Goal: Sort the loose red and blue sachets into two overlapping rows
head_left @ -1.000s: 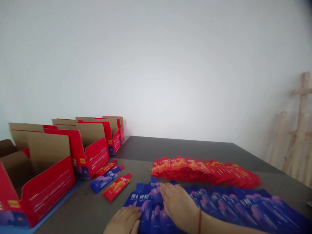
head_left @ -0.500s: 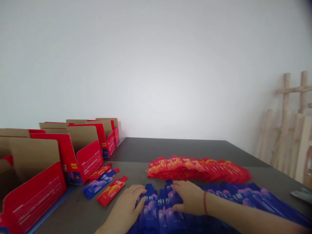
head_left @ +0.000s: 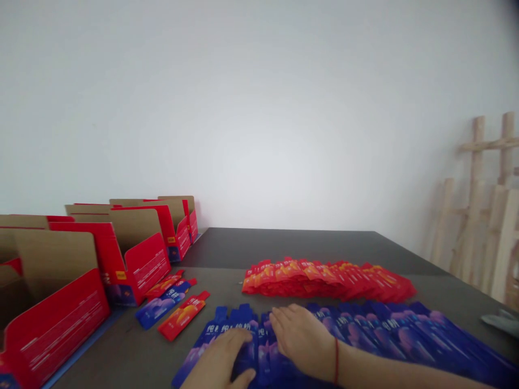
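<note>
A long overlapping row of blue sachets with white lettering lies along the table's near side. My left hand rests over the row's left end, thumb apart from the fingers, with blue sachets between and under them. Just right of it, my right hand lies on the row with its fingers stretched out; its thumb is hidden. A red cord circles the right wrist. Behind both hands is a heap of red sachets. To the left lie a single blue sachet and a red sachet, with more red at their edge.
Several open red cardboard boxes with brown insides stand along the table's left side. The dark table reaches back to a pale wall. A grey object lies at the right edge, and a wooden frame stands beyond it.
My left hand has moved nearer to me, and blue sachets now show to its left. The right hand has shifted slightly left, its fingers now flatter on the row.
</note>
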The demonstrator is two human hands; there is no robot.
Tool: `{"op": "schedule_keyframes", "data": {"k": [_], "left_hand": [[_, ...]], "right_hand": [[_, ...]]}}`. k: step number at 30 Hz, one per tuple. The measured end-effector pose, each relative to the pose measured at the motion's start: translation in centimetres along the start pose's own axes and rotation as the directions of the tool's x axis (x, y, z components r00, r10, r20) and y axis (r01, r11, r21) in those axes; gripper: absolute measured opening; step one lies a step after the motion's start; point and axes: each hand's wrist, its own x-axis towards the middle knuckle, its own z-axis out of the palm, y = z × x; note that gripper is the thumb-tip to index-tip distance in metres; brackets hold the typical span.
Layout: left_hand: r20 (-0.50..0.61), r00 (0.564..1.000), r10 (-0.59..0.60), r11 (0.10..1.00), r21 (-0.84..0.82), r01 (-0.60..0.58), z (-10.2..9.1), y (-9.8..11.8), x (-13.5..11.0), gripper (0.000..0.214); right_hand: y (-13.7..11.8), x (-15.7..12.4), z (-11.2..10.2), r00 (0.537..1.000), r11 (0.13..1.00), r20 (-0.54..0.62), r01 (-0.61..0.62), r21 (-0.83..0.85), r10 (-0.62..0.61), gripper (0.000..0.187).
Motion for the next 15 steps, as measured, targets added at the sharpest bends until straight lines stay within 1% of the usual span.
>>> {"op": "schedule_keyframes", "data": {"k": [2, 4, 5, 7, 8, 9, 11, 13, 15], "left_hand": [[-0.042, 0.999, 0.010, 0.999, -0.045, -0.012, -0.3, 0.2, 0.0, 0.040], [-0.090, 0.996, 0.027, 0.998, -0.059, -0.033, -1.1, -0.1, 0.1, 0.023], [-0.123, 0.992, 0.025, 0.999, -0.043, -0.030, -1.7, -0.6, 0.3, 0.016], [-0.189, 0.982, -0.014, 0.998, 0.054, 0.025, -3.1, -2.3, 0.8, 0.016], [-0.221, 0.973, -0.061, 0.987, 0.135, 0.092, -3.8, -3.5, 1.2, 0.018], [-0.242, 0.963, -0.119, 0.956, 0.234, 0.177, -4.4, -4.6, 1.5, 0.021], [-0.260, 0.933, -0.249, 0.845, 0.412, 0.341, -5.2, -6.7, 2.1, 0.031], [-0.267, 0.906, -0.328, 0.762, 0.492, 0.421, -5.4, -8.0, 2.5, 0.041], [-0.269, 0.897, -0.350, 0.738, 0.511, 0.441, -5.3, -8.5, 2.6, 0.044]], "right_hand": [[-2.0, -0.1, 1.1, 0.990, 0.997, -0.119, 0.069, -0.015, -0.071, 0.034], [-3.6, -0.3, 2.3, 0.968, 0.991, -0.215, 0.129, -0.031, -0.132, 0.026], [-4.1, -0.4, 2.8, 0.957, 0.989, -0.250, 0.144, -0.033, -0.148, 0.023], [-4.5, -0.4, 3.4, 0.949, 0.990, -0.283, 0.141, -0.010, -0.138, 0.022], [-4.4, -0.4, 3.4, 0.953, 0.991, -0.278, 0.132, 0.015, -0.123, 0.026], [-4.1, -0.3, 3.3, 0.960, 0.991, -0.258, 0.124, 0.046, -0.108, 0.032], [-3.6, 0.0, 2.5, 0.978, 0.987, -0.191, 0.105, 0.117, -0.082, 0.043], [-3.1, 0.4, 1.2, 0.994, 0.978, -0.099, 0.068, 0.198, -0.049, 0.046], [-2.6, 0.7, -0.4, 1.000, 0.956, 0.008, 0.008, 0.294, -0.011, 0.045]]}}
